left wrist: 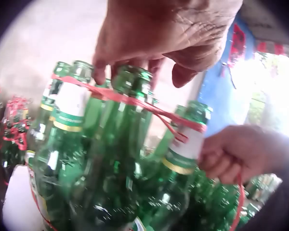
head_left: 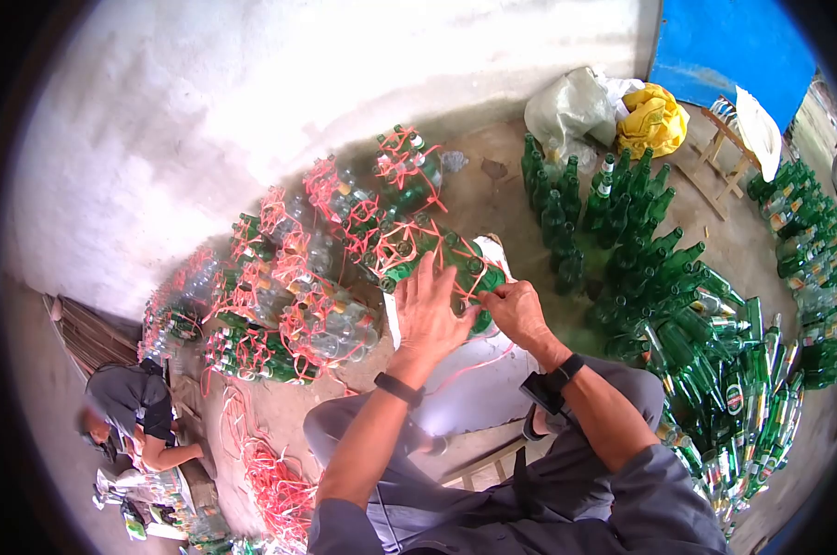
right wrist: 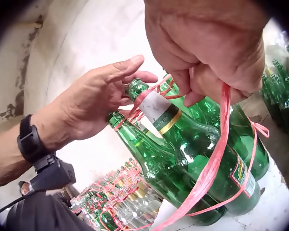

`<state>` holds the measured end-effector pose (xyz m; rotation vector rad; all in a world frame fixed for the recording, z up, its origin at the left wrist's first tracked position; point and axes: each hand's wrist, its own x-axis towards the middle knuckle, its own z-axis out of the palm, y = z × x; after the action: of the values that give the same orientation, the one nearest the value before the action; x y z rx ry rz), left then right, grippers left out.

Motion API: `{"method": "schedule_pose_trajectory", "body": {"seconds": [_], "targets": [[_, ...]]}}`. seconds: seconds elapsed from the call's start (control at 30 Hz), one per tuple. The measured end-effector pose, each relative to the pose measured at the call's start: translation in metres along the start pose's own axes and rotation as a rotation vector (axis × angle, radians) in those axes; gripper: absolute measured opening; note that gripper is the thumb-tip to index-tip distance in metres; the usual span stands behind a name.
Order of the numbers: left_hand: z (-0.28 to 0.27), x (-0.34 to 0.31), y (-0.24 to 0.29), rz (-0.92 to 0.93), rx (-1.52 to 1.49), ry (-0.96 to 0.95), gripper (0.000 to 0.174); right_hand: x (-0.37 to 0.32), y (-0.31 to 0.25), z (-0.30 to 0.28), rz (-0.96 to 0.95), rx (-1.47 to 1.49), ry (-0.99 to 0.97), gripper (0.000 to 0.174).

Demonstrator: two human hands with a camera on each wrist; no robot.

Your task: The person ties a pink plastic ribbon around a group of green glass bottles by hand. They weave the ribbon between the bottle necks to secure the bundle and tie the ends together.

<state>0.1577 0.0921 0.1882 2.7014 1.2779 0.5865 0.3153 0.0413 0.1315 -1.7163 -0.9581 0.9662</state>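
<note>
A cluster of green glass bottles stands upright before the person, with red plastic twine wound round the necks and lower down round the bodies. The left hand reaches over the near bottle necks, fingers extended. In the right wrist view, its thumb is raised and its fingers lie beside a bottle mouth. Beside the bundle, the right hand pinches the twine close to a white-labelled neck. From that curled hand a length of twine hangs down across the bottles.
Bundles of tied bottles line the wall on the left. Loose green bottles stand at right, with others lying in a heap. A pile of red twine lies on the floor near another person. Sacks sit at the back.
</note>
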Motion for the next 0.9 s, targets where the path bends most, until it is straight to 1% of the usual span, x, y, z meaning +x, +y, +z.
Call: {"method": "schedule_pose_trajectory", "body": {"seconds": [0.03, 0.07, 0.1, 0.17, 0.23, 0.3, 0.47, 0.53, 0.6, 0.63, 0.7, 0.73, 0.87, 0.9], "targets": [[0.001, 0.001, 0.002, -0.009, 0.098, -0.03, 0.069, 0.002, 0.005, 0.001, -0.117, -0.042, 0.04, 0.029], [0.001, 0.003, 0.004, -0.026, 0.093, -0.037, 0.072, 0.002, 0.01, 0.001, -0.231, -0.083, 0.078, 0.028], [0.001, 0.004, 0.006, -0.032, 0.089, -0.047, 0.072, 0.0, 0.011, -0.002, -0.221, -0.085, 0.073, 0.028], [-0.002, 0.008, 0.01, -0.098, 0.055, -0.085, 0.072, 0.001, 0.007, -0.013, -0.172, -0.12, 0.052, 0.031], [0.002, 0.011, 0.009, -0.088, 0.056, -0.02, 0.07, 0.008, 0.006, -0.014, -0.206, -0.16, 0.066, 0.031], [0.004, 0.008, 0.007, -0.099, 0.058, -0.055, 0.069, 0.007, 0.007, -0.015, -0.104, -0.101, 0.053, 0.031], [0.005, 0.007, 0.006, -0.092, 0.058, -0.024, 0.068, 0.003, -0.011, -0.026, -0.132, -0.137, 0.063, 0.029], [0.005, 0.007, 0.007, -0.11, 0.042, -0.054, 0.068, 0.0, -0.015, -0.03, -0.131, -0.136, 0.072, 0.029], [0.005, 0.008, 0.007, -0.114, 0.033, -0.052, 0.068, 0.001, -0.016, -0.035, -0.225, -0.145, 0.038, 0.027], [0.005, 0.007, 0.006, -0.12, 0.033, -0.057, 0.068, 0.002, -0.018, -0.039, -0.229, -0.157, 0.035, 0.027], [0.004, 0.006, 0.006, -0.125, 0.021, -0.055, 0.068, 0.005, -0.026, -0.048, -0.316, -0.275, -0.024, 0.023], [0.003, 0.006, 0.006, -0.124, 0.019, -0.057, 0.068, 0.0, -0.036, -0.051, -0.306, -0.26, -0.041, 0.02], [0.001, 0.005, 0.005, -0.12, -0.022, -0.05, 0.069, 0.002, -0.037, -0.055, -0.332, -0.293, -0.04, 0.019], [0.002, 0.005, 0.004, -0.111, -0.029, -0.032, 0.069, 0.005, -0.036, -0.055, -0.396, -0.315, -0.04, 0.018]]}}
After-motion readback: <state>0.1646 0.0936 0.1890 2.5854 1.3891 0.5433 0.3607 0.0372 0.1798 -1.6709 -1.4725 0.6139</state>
